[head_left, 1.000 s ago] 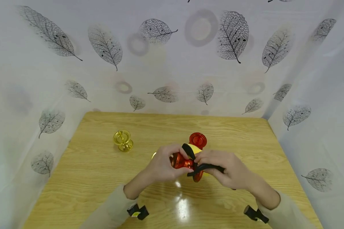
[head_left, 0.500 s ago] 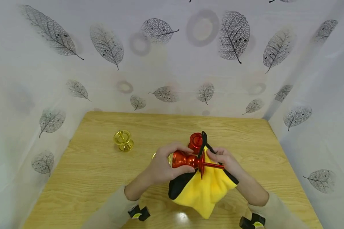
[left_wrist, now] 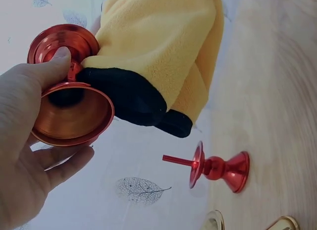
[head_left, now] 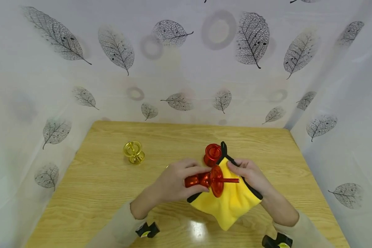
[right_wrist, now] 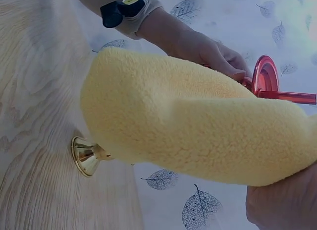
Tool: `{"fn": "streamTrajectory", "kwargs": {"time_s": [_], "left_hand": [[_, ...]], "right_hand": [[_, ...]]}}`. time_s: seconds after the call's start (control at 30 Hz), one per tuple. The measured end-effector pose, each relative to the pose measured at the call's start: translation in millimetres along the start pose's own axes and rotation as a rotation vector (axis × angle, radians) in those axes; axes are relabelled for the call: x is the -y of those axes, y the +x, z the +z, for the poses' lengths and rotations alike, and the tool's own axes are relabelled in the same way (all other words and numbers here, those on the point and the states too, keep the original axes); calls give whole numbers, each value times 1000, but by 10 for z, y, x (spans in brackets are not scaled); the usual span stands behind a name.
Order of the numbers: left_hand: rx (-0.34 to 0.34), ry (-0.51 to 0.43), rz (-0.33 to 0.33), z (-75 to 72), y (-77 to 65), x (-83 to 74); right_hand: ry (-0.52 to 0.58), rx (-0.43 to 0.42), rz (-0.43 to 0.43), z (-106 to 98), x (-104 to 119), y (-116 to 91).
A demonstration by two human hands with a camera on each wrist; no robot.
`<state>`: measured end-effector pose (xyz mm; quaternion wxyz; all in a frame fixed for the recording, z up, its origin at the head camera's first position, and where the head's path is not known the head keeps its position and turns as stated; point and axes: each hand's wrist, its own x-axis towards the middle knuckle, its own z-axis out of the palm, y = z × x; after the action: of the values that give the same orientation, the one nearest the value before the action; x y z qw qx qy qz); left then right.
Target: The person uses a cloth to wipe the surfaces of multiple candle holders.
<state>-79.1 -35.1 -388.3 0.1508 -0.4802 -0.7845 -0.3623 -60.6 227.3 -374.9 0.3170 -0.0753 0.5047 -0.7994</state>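
My left hand grips a shiny red candle holder by its stem and base. It lies sideways in the air, its dish and long pin pointing right. The left wrist view looks into the hollow base, with the thumb on the stem. My right hand pinches a yellow cloth with black edging near its upper corner. The cloth hangs behind the dish and pin in the head view, a black loop at its top. In the right wrist view the cloth hides most of the right hand.
A second red candle holder stands upright just behind the cloth. At the left on the wooden table stands a gold candle holder. Another gold piece is mostly hidden behind my left hand. A leaf-printed curtain surrounds the table.
The cloth, bunched around the holder's upper part between both hands, has opened out and hangs from my right hand. The holder's dish and pin came into view and then turned slightly.
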Motion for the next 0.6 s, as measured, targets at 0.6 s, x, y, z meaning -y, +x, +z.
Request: {"fn": "streamTrajectory", "kwargs": {"time_s": [0.6], "left_hand": [[-343, -238, -163, 113, -39, 114]], "right_hand": [[-683, -604, -355, -83, -73, -56]]}}
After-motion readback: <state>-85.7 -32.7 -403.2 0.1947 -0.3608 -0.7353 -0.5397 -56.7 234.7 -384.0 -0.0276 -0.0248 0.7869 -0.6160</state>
